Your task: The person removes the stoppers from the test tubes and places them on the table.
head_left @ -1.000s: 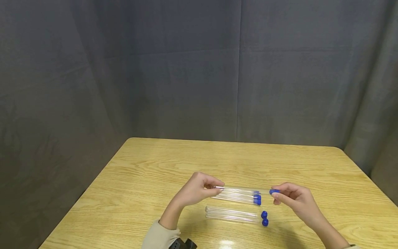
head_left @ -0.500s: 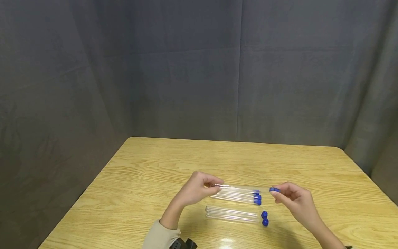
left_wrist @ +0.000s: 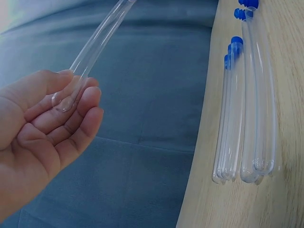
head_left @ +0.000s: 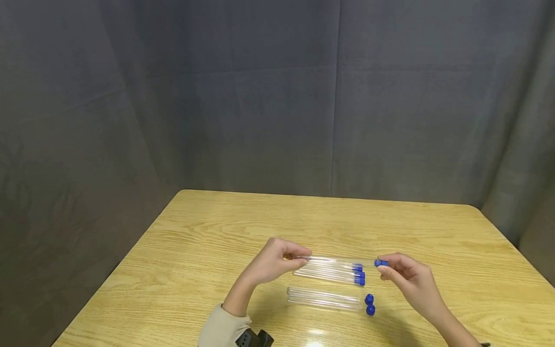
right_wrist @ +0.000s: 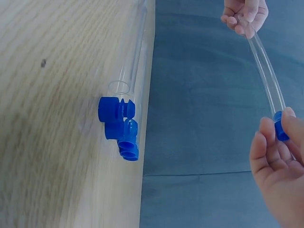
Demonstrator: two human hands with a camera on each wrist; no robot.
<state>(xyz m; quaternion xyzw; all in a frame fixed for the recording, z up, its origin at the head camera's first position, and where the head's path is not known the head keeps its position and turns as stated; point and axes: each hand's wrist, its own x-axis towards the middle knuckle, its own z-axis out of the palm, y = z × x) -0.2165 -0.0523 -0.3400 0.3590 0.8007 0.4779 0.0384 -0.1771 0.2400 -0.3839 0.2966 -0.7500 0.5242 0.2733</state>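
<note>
My left hand [head_left: 274,262] pinches the rounded end of a clear test tube [right_wrist: 267,71] between thumb and fingers. The tube is held above the table, roughly level in the head view. At its other end sits a blue cap [right_wrist: 280,127], which my right hand [head_left: 409,279] pinches with thumb and fingertips. Below the held tube lies a row of test tubes with blue caps [head_left: 359,279] on. Nearer to me are several uncapped test tubes [head_left: 323,299], side by side. Two loose blue caps [head_left: 370,305] lie by their open ends.
The wooden table [head_left: 208,226] reaches back to a grey curtain [head_left: 260,120], which also hangs along the left and right sides. A black wrist camera [head_left: 255,339] is strapped over the left beige sleeve [head_left: 223,327].
Both hands have risen very slightly with the tube between them. The right hand and the cap have shifted a little to the left. The tubes and caps on the table stay put.
</note>
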